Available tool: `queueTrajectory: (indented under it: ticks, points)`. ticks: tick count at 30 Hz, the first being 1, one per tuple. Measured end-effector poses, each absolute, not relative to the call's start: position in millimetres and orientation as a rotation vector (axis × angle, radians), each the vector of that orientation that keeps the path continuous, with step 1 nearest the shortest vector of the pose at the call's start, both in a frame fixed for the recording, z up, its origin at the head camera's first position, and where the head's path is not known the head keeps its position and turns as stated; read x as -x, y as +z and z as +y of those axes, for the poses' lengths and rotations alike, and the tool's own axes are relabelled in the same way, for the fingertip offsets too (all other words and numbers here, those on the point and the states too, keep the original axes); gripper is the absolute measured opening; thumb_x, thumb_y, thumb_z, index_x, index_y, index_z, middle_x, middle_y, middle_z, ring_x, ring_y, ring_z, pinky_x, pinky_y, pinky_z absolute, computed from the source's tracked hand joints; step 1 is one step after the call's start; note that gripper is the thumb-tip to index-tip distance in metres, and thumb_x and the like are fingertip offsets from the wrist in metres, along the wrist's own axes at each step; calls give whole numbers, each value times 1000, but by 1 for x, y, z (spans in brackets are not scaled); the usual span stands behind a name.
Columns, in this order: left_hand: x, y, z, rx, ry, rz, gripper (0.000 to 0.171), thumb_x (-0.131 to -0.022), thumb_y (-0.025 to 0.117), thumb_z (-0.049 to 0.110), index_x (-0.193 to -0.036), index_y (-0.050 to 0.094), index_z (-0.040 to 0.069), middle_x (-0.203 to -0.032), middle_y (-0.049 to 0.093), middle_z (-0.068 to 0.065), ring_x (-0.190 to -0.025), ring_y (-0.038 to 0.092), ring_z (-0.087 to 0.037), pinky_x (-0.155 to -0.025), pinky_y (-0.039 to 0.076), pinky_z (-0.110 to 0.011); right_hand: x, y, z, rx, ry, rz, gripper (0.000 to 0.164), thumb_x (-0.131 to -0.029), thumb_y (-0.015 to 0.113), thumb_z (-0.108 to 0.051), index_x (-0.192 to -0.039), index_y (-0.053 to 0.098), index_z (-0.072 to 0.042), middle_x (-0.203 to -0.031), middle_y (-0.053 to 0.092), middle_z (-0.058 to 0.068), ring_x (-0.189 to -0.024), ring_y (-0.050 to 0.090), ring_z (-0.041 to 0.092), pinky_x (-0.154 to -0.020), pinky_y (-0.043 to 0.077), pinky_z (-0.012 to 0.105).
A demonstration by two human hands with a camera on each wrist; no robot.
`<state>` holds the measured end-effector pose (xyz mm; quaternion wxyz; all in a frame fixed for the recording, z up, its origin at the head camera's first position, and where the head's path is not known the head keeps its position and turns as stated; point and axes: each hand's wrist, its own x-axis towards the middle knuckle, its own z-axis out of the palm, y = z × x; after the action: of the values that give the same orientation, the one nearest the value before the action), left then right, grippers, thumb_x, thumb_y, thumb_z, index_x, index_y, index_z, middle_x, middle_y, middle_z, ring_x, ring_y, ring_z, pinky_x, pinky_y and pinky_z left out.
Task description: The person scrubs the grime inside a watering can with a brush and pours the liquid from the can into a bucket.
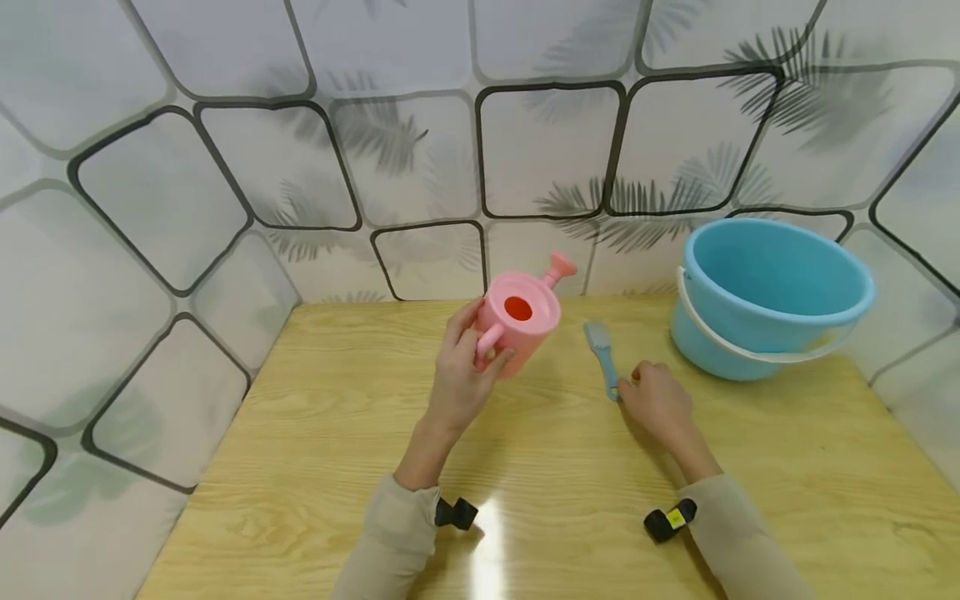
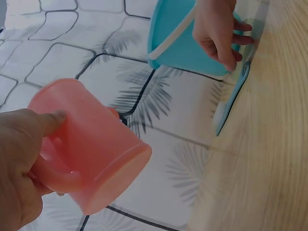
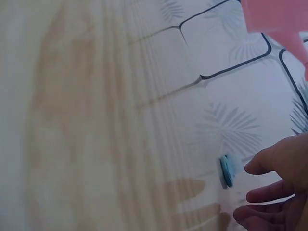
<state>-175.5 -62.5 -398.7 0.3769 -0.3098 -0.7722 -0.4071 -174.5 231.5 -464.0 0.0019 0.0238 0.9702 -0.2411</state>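
Note:
A small pink toy watering can with an orange-red inside is up off the table in my left hand. That hand grips it at the handle, as the left wrist view also shows. On the tabletop lies a blue brush with pale bristles, its looped handle end toward me. My right hand is just by that handle end, thumb and fingers apart in the right wrist view. Whether a fingertip touches the handle, I cannot tell.
A light blue bucket with a white carrying handle stands at the back right, beyond my right hand. The wood-grain table meets a patterned wall at the back, with more wall along the left and right.

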Motion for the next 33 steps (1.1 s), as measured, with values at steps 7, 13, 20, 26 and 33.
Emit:
queueTrajectory:
  ticks: [7, 13, 20, 26, 33]
  points:
    - [179, -397, -44, 842, -999, -2029, 31, -80, 81, 2, -83, 50, -3, -139, 49, -33, -127, 53, -43, -98, 52, -45, 154, -449, 255, -2, -985, 3096, 39, -100, 51, -25, -117, 60, 9, -113, 62, 28, -97, 62, 42, -81, 51, 55]
    - [191, -379, -24, 870, -838, -1966, 37, -78, 84, 12, -75, 50, 0, -133, 57, -31, -118, 62, -39, -73, 58, -37, 138, -419, 268, 221, -1234, 3481, 20, -93, 59, -7, -106, 65, 8, -93, 66, 22, -69, 62, 30, -64, 48, 27]
    - [208, -360, 5, 862, -645, -1831, 39, -75, 87, 25, -71, 55, 3, -124, 65, -25, -108, 68, -34, -68, 59, -36, 135, -377, 301, -407, -1518, 3648, 29, -92, 56, -13, -113, 63, 4, -97, 61, 10, -67, 47, -4, -63, 34, 16]
    - [216, -351, 21, 882, -635, -1821, 38, -78, 85, 25, -71, 55, 3, -127, 63, -25, -110, 66, -33, -74, 60, -37, 147, -360, 353, -1135, -1915, 3092, 50, -96, 52, -32, -141, 35, -17, -98, 28, -18, -78, 34, -1, -73, 30, 23]
    - [226, -342, 37, 879, -627, -1819, 37, -81, 83, 26, -73, 56, 2, -129, 63, -24, -111, 65, -34, -79, 60, -39, 161, -356, 392, -1144, -1560, 2959, 85, -94, 43, -52, -158, 2, -15, -103, 58, 9, -55, 49, 3, -69, 38, 31]
